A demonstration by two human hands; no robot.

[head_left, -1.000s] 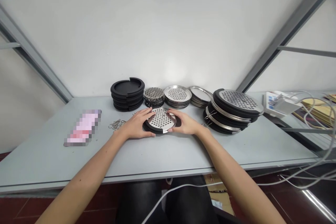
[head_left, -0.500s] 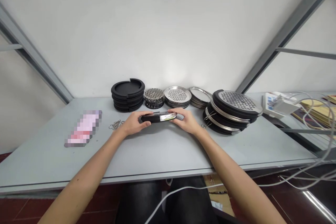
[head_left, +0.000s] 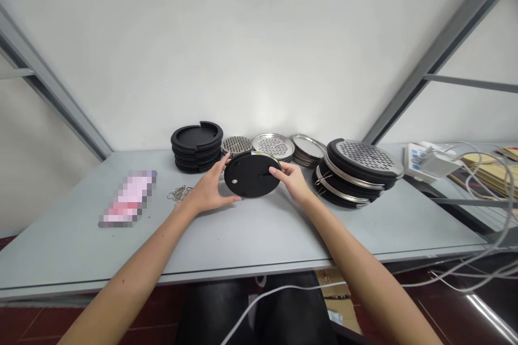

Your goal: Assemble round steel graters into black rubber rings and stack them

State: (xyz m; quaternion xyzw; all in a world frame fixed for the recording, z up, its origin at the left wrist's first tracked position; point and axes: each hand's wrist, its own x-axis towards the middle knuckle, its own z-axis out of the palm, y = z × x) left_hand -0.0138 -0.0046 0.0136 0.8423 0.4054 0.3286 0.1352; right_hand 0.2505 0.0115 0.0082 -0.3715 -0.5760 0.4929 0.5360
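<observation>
A round black disc (head_left: 249, 180) is tilted up above the table, its flat black face toward me, with a small light spot near its left edge. My right hand (head_left: 295, 180) pinches its right edge, thumb on the face. My left hand (head_left: 208, 188) spans its left edge, fingers at the top and thumb by the bottom rim. Behind it stand a stack of black round holders (head_left: 197, 148), small spiked metal discs (head_left: 237, 144), perforated grater plates (head_left: 273, 146) and metal rings or plates (head_left: 309, 146). Small metal clips (head_left: 178, 193) lie beside my left hand.
A tall stack of round black-and-metal graters (head_left: 360, 172) stands at right. A blurred pink phone-like object (head_left: 128, 197) lies at left. Farther right are a white power strip (head_left: 421, 161) and tangled white cables (head_left: 477, 172). A white cable hangs below the table's front edge.
The disc has turned from nearly edge-on to showing its flat black face. My left thumb has slid down to its lower rim, and my right thumb now presses on the face.
</observation>
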